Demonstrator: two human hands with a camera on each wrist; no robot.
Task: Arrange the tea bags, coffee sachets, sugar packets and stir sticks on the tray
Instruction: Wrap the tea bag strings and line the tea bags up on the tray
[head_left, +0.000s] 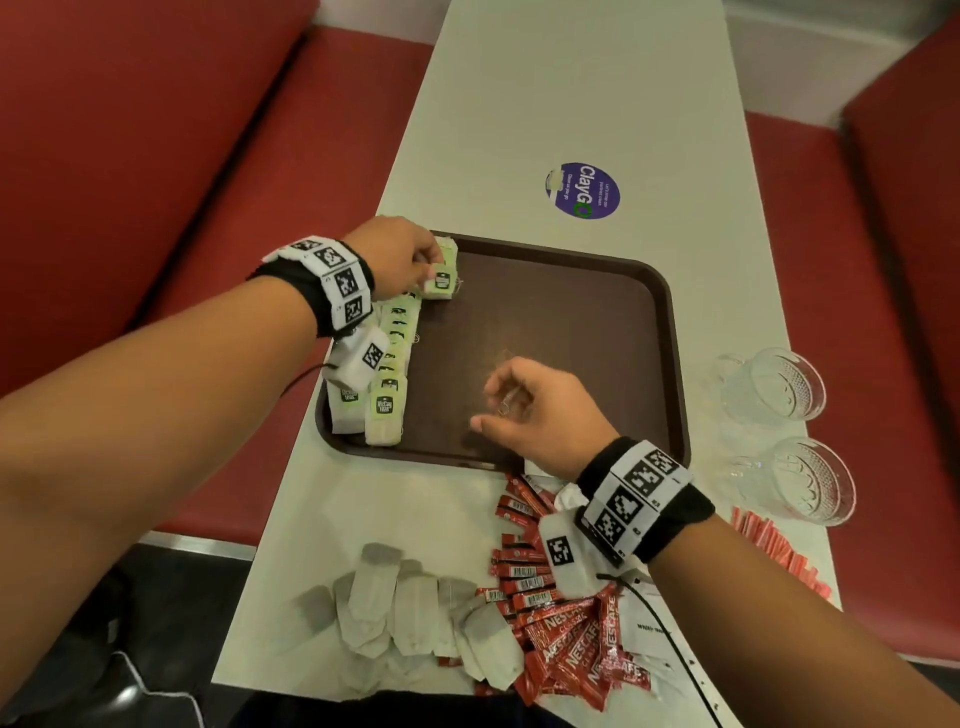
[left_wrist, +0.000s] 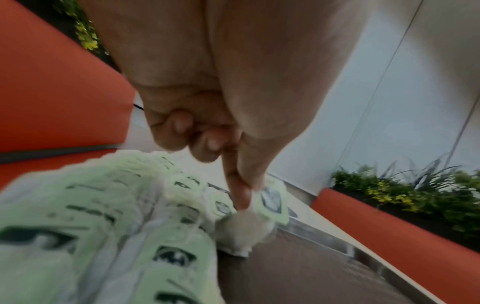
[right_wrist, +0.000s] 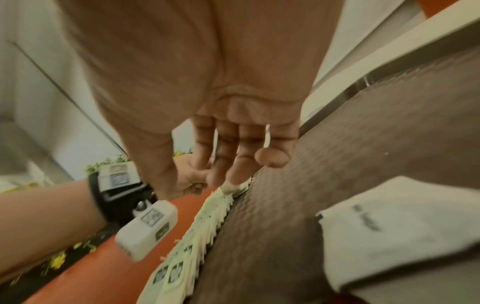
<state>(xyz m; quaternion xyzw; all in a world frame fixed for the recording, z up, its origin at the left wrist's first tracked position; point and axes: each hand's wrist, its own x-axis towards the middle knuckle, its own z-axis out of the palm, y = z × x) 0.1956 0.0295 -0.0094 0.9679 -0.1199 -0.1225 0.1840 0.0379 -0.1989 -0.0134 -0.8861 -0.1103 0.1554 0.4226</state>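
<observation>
A brown tray (head_left: 571, 322) lies on the narrow white table. A row of green-labelled tea bags (head_left: 395, 353) (left_wrist: 103, 226) (right_wrist: 202, 226) overlaps along its left side. At the far left corner my left hand (head_left: 431, 270) (left_wrist: 245, 202) pinches one green tea bag (head_left: 444, 278) (left_wrist: 241, 230) between thumb and index finger, at the far end of the row. My right hand (head_left: 493, 405) (right_wrist: 233, 162) hovers over the tray's near middle, fingers relaxed, holding nothing. Red coffee sachets (head_left: 571, 649), plain tea bags (head_left: 410, 608), a white sugar packet (head_left: 644, 623) (right_wrist: 402, 226) and red stir sticks (head_left: 774, 551) lie on the table nearer me.
Two cut-glass cups (head_left: 769, 384) (head_left: 789, 478) stand right of the tray near the table's edge. A purple round sticker (head_left: 582, 189) is on the table beyond the tray. Red bench seats (head_left: 156, 182) flank the table on both sides.
</observation>
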